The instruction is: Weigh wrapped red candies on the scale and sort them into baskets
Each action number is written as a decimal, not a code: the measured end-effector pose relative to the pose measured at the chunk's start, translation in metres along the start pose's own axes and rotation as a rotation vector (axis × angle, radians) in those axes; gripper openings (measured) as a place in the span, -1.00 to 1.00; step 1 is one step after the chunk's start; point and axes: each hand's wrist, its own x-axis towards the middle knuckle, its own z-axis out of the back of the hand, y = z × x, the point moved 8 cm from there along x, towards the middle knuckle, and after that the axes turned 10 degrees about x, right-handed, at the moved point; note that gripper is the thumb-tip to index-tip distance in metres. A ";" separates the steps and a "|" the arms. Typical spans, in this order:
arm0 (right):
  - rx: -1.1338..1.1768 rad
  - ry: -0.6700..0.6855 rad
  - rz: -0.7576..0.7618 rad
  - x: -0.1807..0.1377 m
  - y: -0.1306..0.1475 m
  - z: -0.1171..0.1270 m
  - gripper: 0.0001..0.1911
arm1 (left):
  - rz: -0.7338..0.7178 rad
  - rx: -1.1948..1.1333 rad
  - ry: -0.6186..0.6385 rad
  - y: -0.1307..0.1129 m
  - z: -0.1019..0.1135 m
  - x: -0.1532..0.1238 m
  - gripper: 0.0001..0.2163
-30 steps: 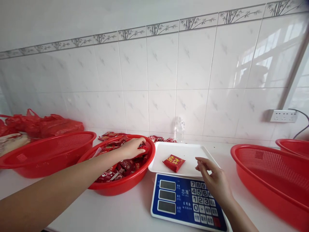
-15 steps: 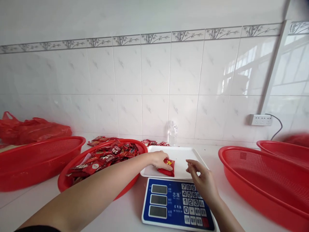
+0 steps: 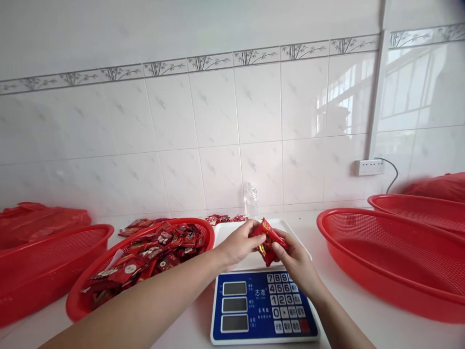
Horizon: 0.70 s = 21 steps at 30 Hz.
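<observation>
Both my hands hold red snack packets with yellow and gold print just over the scale's white tray. My left hand grips from the left, fingers bent round the packaging. From the right, my right hand pinches it with the thumb in front. Whether there is one packet or more between the fingers, I cannot tell. Below lies the blue keypad panel of the digital scale, its displays dark. To the left, a red basket is heaped with small red packets.
At right stand two red baskets. Another red basket and red plastic bags are at far left. A clear bottle stands by the tiled wall, near loose packets. A power strip is on the wall.
My left hand has lifted the red packet off the tray and moved slightly right. My right hand has closed on it too. The view has turned a little to the right.
</observation>
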 end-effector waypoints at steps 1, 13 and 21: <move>0.019 0.016 -0.004 0.000 0.001 -0.001 -0.51 | -0.033 0.038 -0.013 -0.002 -0.002 -0.002 -0.79; -0.204 0.112 -0.070 -0.018 -0.012 -0.018 -0.55 | 0.108 0.284 0.132 0.022 0.031 -0.022 -0.77; -0.317 -0.167 0.071 -0.026 -0.004 0.006 -0.64 | 0.235 0.079 -0.405 0.037 0.170 0.010 -0.78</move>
